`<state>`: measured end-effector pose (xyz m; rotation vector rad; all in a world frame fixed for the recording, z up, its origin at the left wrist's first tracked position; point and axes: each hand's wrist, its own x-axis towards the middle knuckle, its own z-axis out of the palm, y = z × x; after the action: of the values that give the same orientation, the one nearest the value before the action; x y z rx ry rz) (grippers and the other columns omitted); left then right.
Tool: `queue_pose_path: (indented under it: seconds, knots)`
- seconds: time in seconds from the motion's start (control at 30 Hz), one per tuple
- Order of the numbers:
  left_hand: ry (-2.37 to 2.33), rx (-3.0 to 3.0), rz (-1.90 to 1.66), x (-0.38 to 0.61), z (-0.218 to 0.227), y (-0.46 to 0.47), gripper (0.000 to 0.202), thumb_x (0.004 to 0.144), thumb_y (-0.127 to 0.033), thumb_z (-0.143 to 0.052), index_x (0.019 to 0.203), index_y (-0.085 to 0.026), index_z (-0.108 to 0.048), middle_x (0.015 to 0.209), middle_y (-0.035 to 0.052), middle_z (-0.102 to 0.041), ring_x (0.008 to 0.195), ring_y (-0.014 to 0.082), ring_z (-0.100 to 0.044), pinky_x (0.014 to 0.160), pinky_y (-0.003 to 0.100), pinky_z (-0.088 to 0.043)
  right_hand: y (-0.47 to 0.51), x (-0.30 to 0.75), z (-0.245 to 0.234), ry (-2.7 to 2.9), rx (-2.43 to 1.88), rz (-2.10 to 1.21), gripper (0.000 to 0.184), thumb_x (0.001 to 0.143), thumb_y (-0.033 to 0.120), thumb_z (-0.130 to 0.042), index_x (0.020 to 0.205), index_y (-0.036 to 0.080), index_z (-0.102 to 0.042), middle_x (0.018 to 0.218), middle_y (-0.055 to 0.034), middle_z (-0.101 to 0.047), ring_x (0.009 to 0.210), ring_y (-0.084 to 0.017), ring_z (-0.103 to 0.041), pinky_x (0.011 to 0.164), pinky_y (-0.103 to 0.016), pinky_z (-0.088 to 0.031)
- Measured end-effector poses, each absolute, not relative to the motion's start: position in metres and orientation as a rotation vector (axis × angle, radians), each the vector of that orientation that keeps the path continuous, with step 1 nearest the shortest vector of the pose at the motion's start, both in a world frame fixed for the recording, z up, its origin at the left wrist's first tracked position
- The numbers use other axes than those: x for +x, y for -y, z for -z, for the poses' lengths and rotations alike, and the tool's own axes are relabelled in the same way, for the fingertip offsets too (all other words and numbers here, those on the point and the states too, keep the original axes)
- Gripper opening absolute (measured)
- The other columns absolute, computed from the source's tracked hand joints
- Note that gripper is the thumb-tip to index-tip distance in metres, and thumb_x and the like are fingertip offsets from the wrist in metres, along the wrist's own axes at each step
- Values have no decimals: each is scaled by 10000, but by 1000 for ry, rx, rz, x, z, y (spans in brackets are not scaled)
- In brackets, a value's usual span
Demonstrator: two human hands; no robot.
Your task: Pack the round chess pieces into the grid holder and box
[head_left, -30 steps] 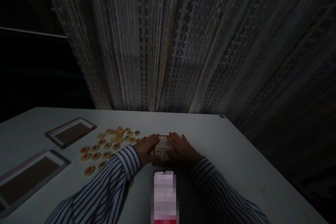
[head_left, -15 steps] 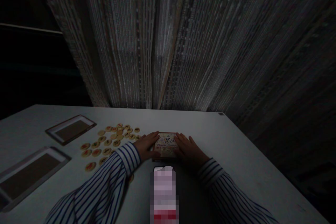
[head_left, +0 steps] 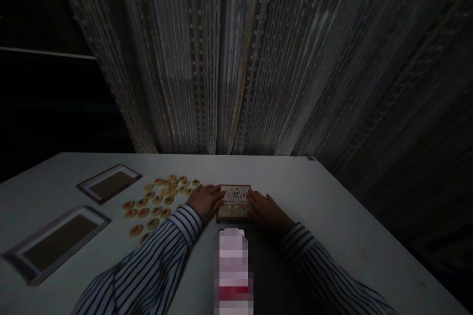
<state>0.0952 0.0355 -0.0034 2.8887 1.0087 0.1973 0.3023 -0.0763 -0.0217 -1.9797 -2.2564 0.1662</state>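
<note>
A flat Chinese chess box (head_left: 233, 209) with printed characters on its lid lies on the white table in front of me. My left hand (head_left: 205, 201) is against its left side, fingers bent at the upper left edge and thumb close to the side. On the right side, my right hand (head_left: 266, 210) presses its fingertips to the edge. The box sits between both hands, its lid mostly uncovered. Left of my left hand, several round wooden chess pieces (head_left: 169, 200) lie scattered, some with red and some with dark characters. My left sleeve hides part of the spread.
Two rectangular trays or lids with pale rims and brown insides, a far one (head_left: 99, 177) and a nearer one (head_left: 100, 216), lie at the left. A blurred-out item (head_left: 233, 270) stands before the box. A string curtain (head_left: 229, 59) hangs behind the white table (head_left: 295, 177).
My left thumb has drawn back from the lid's front left, so more of the lid shows. The view has shifted slightly. My right hand keeps its place at the box.
</note>
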Motion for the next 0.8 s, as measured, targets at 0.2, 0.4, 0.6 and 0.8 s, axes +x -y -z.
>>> queue_pose_path:
  seconds: [0.2, 0.4, 0.6, 0.8]
  knots:
    - [-1130, 2695, -194, 91, -13, -26, 351, 861, -300, -365, 1052, -149, -617, 1102, 130, -629, 1021, 244, -578, 884, 340, -427, 78, 293, 7, 2053, -1900, -179, 447, 881, 292, -343, 1265, 86, -441, 1287, -146, -495, 1158, -200, -465, 968, -337, -365]
    - [-1125, 2641, -246, 91, -12, -15, 393, 865, -306, -334, 1131, -138, -570, 1207, 124, -572, 1094, 234, -537, 933, 331, -406, 75, 280, -3, 1966, -2029, -111, 383, 873, 248, -350, 1184, 111, -526, 1233, -136, -538, 1094, -228, -499, 919, -343, -386]
    - [-989, 2701, -197, 94, 1, -9, 454, 863, -289, -343, 1242, -70, -466, 1353, 164, -419, 1233, 271, -391, 1037, 388, -301, 74, 275, 4, 2076, -2133, -48, 424, 898, 297, -306, 1263, 156, -470, 1355, -123, -423, 1130, -260, -468, 887, -406, -405]
    - [-1044, 2592, -212, 93, 2, -10, 431, 842, -294, -379, 1215, -112, -495, 1254, 163, -505, 1155, 272, -470, 981, 388, -356, 75, 278, 4, 1992, -2078, -110, 407, 888, 268, -336, 1224, 113, -503, 1276, -124, -500, 1093, -212, -497, 909, -317, -391]
